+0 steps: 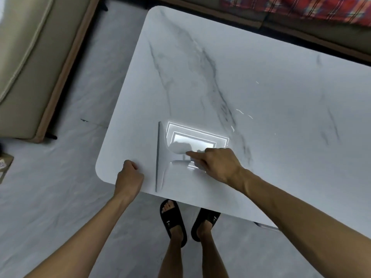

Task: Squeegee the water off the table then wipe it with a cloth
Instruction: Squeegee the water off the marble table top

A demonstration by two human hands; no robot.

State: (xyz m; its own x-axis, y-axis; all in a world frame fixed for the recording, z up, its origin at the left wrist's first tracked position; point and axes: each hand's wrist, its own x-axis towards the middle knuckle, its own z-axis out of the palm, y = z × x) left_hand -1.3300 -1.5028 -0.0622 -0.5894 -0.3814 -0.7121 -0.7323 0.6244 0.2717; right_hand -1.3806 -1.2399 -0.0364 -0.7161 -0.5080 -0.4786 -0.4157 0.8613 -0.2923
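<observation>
A white squeegee [161, 157] lies blade-down on the white marble table [261, 93], its long blade running near the table's front left corner. My right hand [216, 163] grips its handle, index finger stretched along it. My left hand [128, 176] rests as a closed fist on the table's front edge, left of the blade, holding nothing. Thin streaks of water [241, 112] glint on the surface to the right of the blade. A ceiling light reflects brightly just behind the squeegee. No cloth is in view.
A beige sofa [30, 57] stands left of the table, with a strip of pale floor between. Another seat with a red checked fabric [301, 7] lies beyond the far edge. My feet in black slippers [172, 217] stand under the near edge.
</observation>
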